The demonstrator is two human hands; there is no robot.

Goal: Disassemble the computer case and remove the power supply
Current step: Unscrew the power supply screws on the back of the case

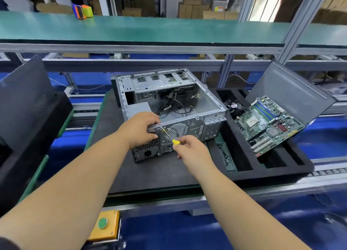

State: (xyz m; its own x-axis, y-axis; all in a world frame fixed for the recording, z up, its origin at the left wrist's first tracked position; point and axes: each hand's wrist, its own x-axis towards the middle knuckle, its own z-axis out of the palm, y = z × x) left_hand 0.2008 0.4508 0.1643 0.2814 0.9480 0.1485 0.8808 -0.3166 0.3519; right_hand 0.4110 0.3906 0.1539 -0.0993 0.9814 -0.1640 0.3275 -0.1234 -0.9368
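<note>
A worker's left hand (139, 126) grips the rear top edge of an open computer case (169, 107) lying on its side on a dark mat (150, 172), while the right hand (189, 148) pinches a yellow-handled screwdriver (171, 138), its shaft pointing up-left at the rear panel above the power supply (147, 148), long axis running away from the worker.

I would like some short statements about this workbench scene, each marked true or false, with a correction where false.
1. The right hand holds a yellow-handled screwdriver. True.
2. The motherboard is still mounted inside the computer case. False: it lies to the right, outside the case.
3. The left hand rests on the case's rear corner, above the power supply. True.
4. The screwdriver tip points at the motherboard. False: it points at the case's rear panel.
</note>
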